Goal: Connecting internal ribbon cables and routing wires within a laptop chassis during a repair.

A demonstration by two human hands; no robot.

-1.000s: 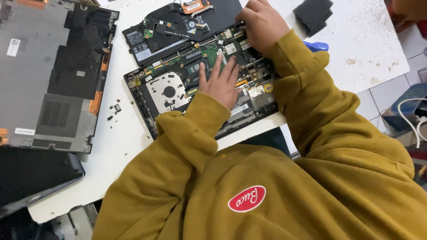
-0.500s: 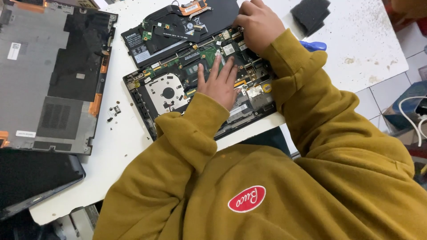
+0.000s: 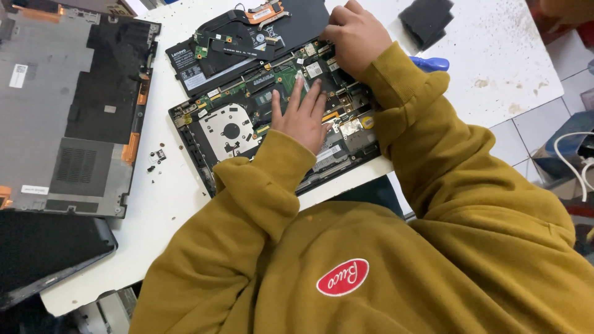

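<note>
A: Opened laptop (image 3: 272,124): matt black plastic frame, green circuit board, bare metal fan plate, coppery heat pipe up top.
B: Removed bottom cover (image 3: 74,111)?
A: Matt grey inside, dark film patches, orange tape strips.
B: Table (image 3: 507,68)?
A: Smooth white laminate, speckled and stained. Black foam pad (image 3: 427,21) looks soft, matt.
B: Sleeves?
A: Mustard knit cloth, matt. Blue tool (image 3: 430,63) under the right sleeve is glossy plastic.

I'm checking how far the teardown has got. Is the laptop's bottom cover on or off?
Off. The laptop lies with its circuit board and fan bared under the left hand, and the grey bottom cover lies apart, beside it.
</note>
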